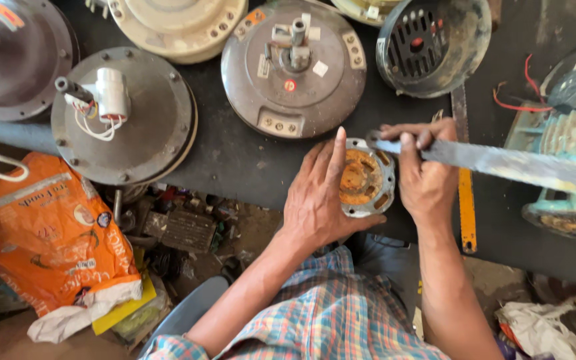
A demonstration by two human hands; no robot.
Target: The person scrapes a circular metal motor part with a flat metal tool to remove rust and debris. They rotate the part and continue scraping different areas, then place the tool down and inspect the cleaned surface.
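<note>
My left hand [318, 197] presses flat on a small round metal housing [368, 179] with a rusty orange inside, which lies near the front edge of the dark workbench [235, 160]. Its fingers point away from me along the housing's left rim. My right hand [425, 173] is closed around one end of a long flat metal blade [501, 162]. The blade runs off to the right, and its near tip rests at the housing's upper right rim.
Several round fan motor housings [295, 67] [125, 117] lie at the back and left of the bench. A black vented cover [431, 43] sits top right, a yellow ruler [467, 207] beside my right wrist, a greenish motor [568, 167] at right. An orange sack [48, 233] lies below left.
</note>
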